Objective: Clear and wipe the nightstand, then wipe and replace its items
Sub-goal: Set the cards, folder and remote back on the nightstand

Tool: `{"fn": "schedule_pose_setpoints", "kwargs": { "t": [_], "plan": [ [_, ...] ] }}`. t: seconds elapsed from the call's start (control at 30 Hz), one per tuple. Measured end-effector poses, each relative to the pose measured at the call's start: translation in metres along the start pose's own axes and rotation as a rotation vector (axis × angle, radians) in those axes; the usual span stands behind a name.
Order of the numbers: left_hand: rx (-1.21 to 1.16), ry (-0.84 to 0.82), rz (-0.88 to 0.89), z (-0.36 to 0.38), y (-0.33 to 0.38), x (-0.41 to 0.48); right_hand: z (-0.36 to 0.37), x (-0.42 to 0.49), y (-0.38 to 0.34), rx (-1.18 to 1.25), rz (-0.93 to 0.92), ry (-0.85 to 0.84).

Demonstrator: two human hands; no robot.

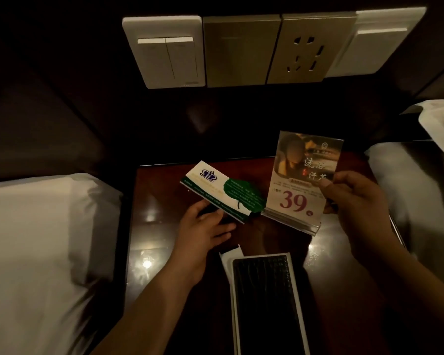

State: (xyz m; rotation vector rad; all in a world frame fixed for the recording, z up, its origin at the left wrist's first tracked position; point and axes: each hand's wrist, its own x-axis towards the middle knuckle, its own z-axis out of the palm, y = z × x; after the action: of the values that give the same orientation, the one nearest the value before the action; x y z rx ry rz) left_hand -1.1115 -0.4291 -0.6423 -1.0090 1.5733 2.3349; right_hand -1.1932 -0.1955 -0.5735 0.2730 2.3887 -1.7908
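In the head view, a green-and-white card (223,190) is gripped at its lower edge by the left hand (205,229), over the nightstand (151,201). Just beside it, a price sign (303,180) in a clear stand is pinched at its right edge by the right hand (359,208). Whether its base rests on the nightstand cannot be told.

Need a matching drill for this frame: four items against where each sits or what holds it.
Items:
1. green-and-white paper card
2. clear acrylic stand with a "39" price sheet
3. flat black rectangle with white border
4. white two-rocker wall switch

States:
A. on the wall above
B. held by the left hand
C. lying untouched on the dark glossy wooden nightstand
D. pinched by the right hand

Pairs: 1-B, 2-D, 3-C, 4-A
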Motion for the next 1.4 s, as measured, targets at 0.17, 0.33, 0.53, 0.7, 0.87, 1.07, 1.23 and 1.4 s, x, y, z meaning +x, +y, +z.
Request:
{"fn": "schedule_pose_setpoints", "kwargs": {
  "t": [0.17,0.33,0.53,0.7,0.87,1.07,1.23,1.4],
  "plan": [
    [0.008,-0.034,-0.030,-0.008,-0.012,-0.005,0.000,-0.003,-0.004,-0.010,-0.025,-0.046],
    [0.111,0.104,0.118,-0.014,-0.014,-0.019,0.010,-0.008,-0.008,0.029,-0.020,-0.121],
    [0.173,0.122,0.472,-0.012,0.020,-0.048,0.040,-0.021,-0.021,0.174,-0.025,-0.286],
    [0.145,-0.033,0.471,-0.025,0.042,-0.046,0.081,-0.028,-0.030,0.168,0.005,-0.454],
    [0.066,0.115,0.400,-0.064,0.045,-0.034,0.102,-0.026,-0.025,0.093,0.019,-0.534],
    [0.032,0.203,0.338,-0.105,0.055,-0.020,0.083,-0.017,0.008,0.017,0.211,-0.151],
    [-0.019,0.230,0.302,-0.117,0.051,-0.006,0.089,-0.013,0.026,0.014,0.370,-0.152],
    [-0.116,0.209,0.273,-0.123,0.049,0.006,0.105,-0.004,0.027,0.231,0.573,-0.098]
  ]
}}
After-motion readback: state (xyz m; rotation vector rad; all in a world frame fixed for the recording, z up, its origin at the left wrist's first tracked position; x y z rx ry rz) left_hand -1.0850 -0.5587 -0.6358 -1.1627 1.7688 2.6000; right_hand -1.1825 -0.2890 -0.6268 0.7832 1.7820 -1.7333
